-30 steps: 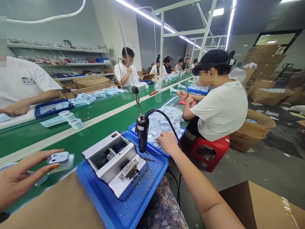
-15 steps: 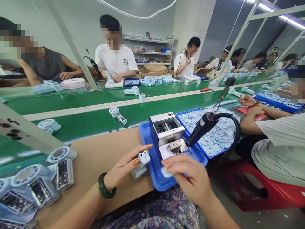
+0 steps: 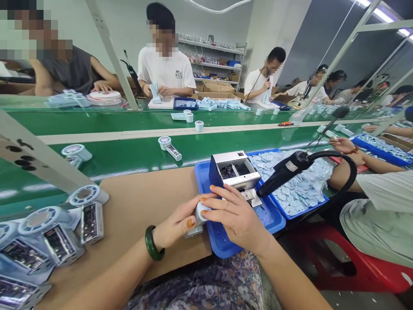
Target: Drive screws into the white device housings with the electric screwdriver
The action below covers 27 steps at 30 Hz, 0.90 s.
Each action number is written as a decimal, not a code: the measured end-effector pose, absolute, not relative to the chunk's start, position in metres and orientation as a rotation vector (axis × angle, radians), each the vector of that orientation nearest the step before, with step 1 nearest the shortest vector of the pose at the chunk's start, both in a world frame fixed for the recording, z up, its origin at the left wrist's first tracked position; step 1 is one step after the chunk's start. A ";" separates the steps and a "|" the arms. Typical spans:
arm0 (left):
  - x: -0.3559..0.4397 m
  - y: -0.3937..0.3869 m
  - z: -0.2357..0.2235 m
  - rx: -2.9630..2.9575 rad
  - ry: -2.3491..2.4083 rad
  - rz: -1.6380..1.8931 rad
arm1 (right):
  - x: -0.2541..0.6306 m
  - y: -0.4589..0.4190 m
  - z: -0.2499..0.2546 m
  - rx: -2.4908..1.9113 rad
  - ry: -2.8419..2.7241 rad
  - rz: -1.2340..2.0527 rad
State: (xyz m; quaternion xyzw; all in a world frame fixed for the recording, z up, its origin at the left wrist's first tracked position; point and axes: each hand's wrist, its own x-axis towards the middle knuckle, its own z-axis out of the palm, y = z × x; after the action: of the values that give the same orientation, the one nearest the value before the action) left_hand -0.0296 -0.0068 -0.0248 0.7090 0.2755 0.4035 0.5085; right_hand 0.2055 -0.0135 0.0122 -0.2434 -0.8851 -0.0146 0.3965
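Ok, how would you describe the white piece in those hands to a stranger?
Find the blue tray on the tan board. At its edge, the white plastic piece sits between left hand and right hand, unlike the similar pieces further left.

From here I can read just one word: "Bee", in black on the white T-shirt (image 3: 303,92) of a co-worker across the line. The white label on the black heat gun (image 3: 284,173) is too small for me to read.
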 end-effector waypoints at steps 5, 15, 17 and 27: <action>-0.017 -0.016 -0.035 1.774 0.922 1.194 | 0.210 -0.023 0.010 -0.670 -2.089 -0.051; -0.024 -0.009 -0.034 1.692 0.836 1.274 | 0.301 0.062 0.015 -0.885 -1.182 0.737; -0.025 -0.008 -0.033 1.685 0.830 1.275 | 0.311 0.076 0.024 -0.821 -1.248 0.908; -0.019 -0.008 -0.032 1.769 0.850 1.172 | 0.288 -0.013 0.054 -0.628 -1.196 0.952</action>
State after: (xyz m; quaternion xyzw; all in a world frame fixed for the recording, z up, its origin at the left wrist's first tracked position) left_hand -0.0193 -0.0081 -0.0319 0.7043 0.3382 0.4663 0.4150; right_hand 0.2877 -0.0134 0.0543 -0.2793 -0.5323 0.4237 0.6776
